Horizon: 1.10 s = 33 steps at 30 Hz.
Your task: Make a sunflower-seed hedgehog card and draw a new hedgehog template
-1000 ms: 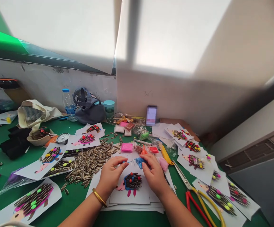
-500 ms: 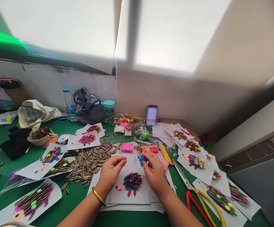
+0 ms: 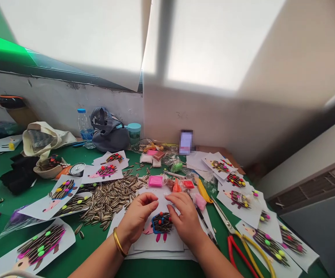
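Head view: by the hedgehog picture (image 3: 159,223), my right hand (image 3: 186,219) is open; can't tell if my left hand (image 3: 136,217) pinches

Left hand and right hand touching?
Apart. The head view shows white paper between the left hand and the right hand, even at the fingertips.

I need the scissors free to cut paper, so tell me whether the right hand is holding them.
No, the scissors lie on the green table, apart from the right hand.
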{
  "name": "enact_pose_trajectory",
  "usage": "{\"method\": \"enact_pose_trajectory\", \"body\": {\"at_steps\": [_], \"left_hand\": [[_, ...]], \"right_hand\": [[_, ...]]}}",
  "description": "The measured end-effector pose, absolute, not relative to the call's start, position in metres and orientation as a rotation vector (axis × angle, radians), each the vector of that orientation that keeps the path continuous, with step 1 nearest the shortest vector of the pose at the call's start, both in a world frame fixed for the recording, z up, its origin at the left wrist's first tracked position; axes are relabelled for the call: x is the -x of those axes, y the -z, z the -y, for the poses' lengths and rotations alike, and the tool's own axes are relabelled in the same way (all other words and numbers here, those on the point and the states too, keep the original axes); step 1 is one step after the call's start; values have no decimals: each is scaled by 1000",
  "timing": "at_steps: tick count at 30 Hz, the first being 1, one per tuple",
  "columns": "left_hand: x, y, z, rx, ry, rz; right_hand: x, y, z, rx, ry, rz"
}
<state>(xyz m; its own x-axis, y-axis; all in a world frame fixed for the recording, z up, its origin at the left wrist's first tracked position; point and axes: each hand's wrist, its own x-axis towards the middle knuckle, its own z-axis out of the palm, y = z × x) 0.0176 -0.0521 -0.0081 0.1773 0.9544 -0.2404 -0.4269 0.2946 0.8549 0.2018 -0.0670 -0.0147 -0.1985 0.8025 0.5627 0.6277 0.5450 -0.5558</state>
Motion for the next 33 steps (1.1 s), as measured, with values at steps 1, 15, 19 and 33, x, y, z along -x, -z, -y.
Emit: {"method": "enact_pose_trajectory", "body": {"at_steps": [1, 15, 19, 33], "left_hand": [[-18, 8, 52, -741, -1117, -883], [-21, 6, 55, -590, -1047, -827], [-22, 5, 57, -751, -1039, -771], [-25, 9, 65, -977, -836, -880]], "right_hand": [[-200, 13, 69, 1141, -287, 1909], [-198, 12, 75, 1058, -389, 1838], [-195, 12, 77, 1026, -407, 1830], [-194, 12, 79, 967, -485, 1761]]}}
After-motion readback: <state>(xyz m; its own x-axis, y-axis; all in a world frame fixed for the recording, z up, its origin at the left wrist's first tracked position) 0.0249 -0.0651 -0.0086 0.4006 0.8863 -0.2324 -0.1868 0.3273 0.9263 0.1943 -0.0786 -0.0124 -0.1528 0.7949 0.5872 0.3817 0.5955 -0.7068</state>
